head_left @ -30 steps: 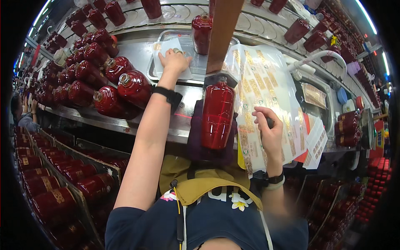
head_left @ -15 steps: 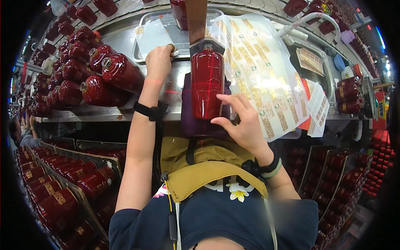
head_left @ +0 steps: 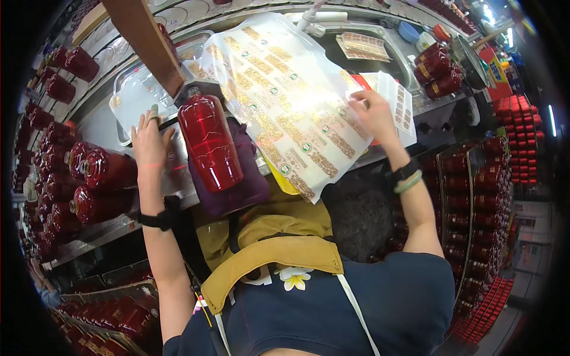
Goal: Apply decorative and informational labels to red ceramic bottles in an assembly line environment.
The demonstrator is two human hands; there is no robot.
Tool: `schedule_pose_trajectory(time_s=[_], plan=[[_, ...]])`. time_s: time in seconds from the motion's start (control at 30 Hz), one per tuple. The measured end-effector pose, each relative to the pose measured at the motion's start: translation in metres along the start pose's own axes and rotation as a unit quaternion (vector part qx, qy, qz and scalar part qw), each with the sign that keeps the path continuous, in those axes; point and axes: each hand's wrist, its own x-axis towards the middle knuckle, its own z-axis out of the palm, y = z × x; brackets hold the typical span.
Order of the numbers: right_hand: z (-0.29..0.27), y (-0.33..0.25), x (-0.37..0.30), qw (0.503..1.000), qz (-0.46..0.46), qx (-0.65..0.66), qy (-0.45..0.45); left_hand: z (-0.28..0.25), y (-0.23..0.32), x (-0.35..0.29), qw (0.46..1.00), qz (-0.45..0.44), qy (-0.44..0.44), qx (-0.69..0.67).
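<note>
Your left hand [head_left: 148,137] lies flat, fingers spread, at the shallow metal tray [head_left: 127,98] beside the red glass bottle [head_left: 209,142]; your right hand [head_left: 373,113] pinches the clear gold-label sticker sheet [head_left: 285,95].

Glossy red glass bottle [head_left: 209,142], shiny plastic label sheet [head_left: 285,101], steel tray [head_left: 127,98].

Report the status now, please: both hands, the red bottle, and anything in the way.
Left hand open, flat at metal tray edge. Right hand picking at label sheets. Red bottle lying on purple cloth, unheld. Wooden beam overhangs bottle neck.
</note>
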Motion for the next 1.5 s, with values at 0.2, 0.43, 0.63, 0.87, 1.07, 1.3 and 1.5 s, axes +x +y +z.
schedule_pose_trajectory(time_s=[0.2, 0.43, 0.63, 0.87, 1.07, 1.3, 1.5], plan=[[-0.091, 0.215, 0.075, 0.966, 0.192, -0.168, 0.046, -0.035, 0.035, -0.025, 0.937, -0.027, 0.043, -0.346], [-0.095, 0.278, 0.124, 0.943, 0.305, -0.102, -0.085, -0.039, 0.069, -0.059, 0.744, -0.09, -0.015, -0.662], [-0.064, 0.165, 0.125, 0.958, 0.176, -0.167, 0.15, -0.057, 0.115, -0.066, 0.768, -0.105, -0.063, -0.628], [-0.009, -0.079, 0.059, 0.987, -0.15, 0.052, 0.037, -0.044, 0.117, -0.063, 0.707, -0.11, -0.068, -0.695], [0.006, -0.211, 0.014, 0.943, -0.212, 0.232, -0.11, -0.035, 0.113, -0.061, 0.641, -0.147, -0.095, -0.747], [0.048, -0.261, 0.015, 0.919, -0.176, 0.253, -0.245, -0.041, 0.101, -0.059, 0.582, -0.086, -0.123, -0.799], [0.081, -0.255, 0.024, 0.945, -0.158, 0.246, -0.15, -0.046, 0.108, -0.063, 0.632, -0.095, -0.048, -0.767]])
